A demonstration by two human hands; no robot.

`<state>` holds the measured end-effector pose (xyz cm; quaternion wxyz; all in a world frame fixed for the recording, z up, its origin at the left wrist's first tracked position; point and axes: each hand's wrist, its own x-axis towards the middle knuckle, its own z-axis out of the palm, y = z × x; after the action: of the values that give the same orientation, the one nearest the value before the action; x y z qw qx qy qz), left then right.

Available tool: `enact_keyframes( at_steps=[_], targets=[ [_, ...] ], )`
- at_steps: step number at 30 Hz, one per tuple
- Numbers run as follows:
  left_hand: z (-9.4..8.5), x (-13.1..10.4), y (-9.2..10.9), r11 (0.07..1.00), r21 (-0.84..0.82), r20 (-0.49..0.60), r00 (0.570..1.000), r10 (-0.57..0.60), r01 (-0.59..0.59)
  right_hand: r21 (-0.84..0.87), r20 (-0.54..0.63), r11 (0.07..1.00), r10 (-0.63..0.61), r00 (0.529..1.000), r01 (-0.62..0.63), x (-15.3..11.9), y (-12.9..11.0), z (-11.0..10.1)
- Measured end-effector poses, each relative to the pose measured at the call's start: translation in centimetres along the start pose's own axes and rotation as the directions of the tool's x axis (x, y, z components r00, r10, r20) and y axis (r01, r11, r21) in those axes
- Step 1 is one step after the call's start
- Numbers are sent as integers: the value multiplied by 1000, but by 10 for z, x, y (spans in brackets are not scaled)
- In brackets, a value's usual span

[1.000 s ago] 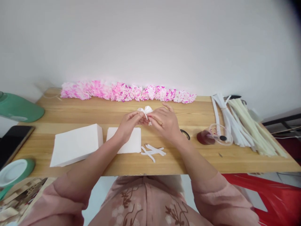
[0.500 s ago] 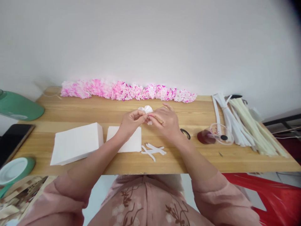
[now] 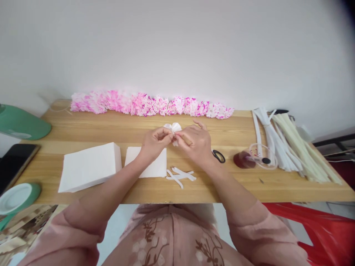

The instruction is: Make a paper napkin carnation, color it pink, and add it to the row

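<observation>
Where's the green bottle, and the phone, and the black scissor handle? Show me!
green bottle (image 3: 24, 122), head view, side of its body
phone (image 3: 17, 162), head view, dark screen
black scissor handle (image 3: 221, 156), head view, edge of its loop

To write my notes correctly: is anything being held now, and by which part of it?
Yes, a white ruffled piece, pinched at its narrow gathered middle between the fingertips of both hands.

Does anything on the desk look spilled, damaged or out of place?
Nothing looks spilled or damaged. Two small oddities: a tiny dark scrap lies alone on the bare wood, in front of the container of red liquid, like stray debris; and the short white strips lie crossed at uneven angles.
</observation>
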<state>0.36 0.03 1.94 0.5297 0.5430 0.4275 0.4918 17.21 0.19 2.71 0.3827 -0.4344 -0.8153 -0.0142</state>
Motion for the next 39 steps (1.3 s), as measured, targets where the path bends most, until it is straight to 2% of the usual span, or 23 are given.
enact_keyframes(
  at_steps=[4,9,15,19,25,28,35,39],
  targets=[
    [0,-1,-1,1000,-13,9,1000,7,-6,76,-13,996,39,999,-38,0,2,2],
    [1,0,0,1000,-6,-5,1000,-5,5,101,20,994,48,999,-50,0,3,2],
    [1,-1,0,1000,6,19,1000,19,-19,111,-1,993,43,999,-43,0,2,2],
    [1,0,0,999,-44,13,1000,-5,6,144,34,981,127,991,-131,0,1,2],
    [0,0,3,989,-136,0,998,-64,64,299,41,907,299,953,-297,3,6,2],
    [1,0,4,990,-124,3,998,-69,69,294,45,914,279,959,-279,3,6,2],
    [0,1,-3,1000,4,-28,999,-23,23,148,71,976,149,986,-158,0,2,2],
    [-1,1,-2,999,-11,-61,998,-31,31,181,71,964,184,980,-194,1,5,3]
  ],
)
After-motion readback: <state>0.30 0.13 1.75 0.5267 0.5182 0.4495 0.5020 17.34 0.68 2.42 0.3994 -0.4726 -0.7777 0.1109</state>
